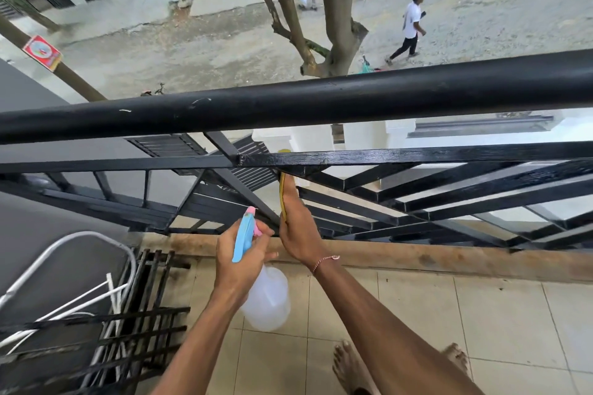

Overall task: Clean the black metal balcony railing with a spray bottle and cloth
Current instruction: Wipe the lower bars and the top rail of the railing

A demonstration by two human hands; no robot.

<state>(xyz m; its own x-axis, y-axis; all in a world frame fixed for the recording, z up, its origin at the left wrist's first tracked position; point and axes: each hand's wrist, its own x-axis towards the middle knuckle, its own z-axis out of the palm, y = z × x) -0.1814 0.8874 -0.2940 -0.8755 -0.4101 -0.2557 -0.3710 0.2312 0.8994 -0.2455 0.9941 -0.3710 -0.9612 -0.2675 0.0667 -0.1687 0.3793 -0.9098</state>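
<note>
The black metal railing (321,102) runs across the view, with a round top rail and slanted flat bars below; the bars to the right look wet and glossy. My left hand (239,261) grips a clear spray bottle (268,301) with a blue and pink trigger head, nozzle aimed at the bars. My right hand (296,228) presses a yellow cloth (282,196) flat against a slanted bar just under the middle rail. Only the cloth's edge shows beside my fingers.
A white metal frame and a black grille (134,314) lean at the lower left. Beige floor tiles (449,314) and my bare feet (348,365) are below. A concrete kerb (417,258) runs under the railing. The street, a tree and two walking people lie beyond.
</note>
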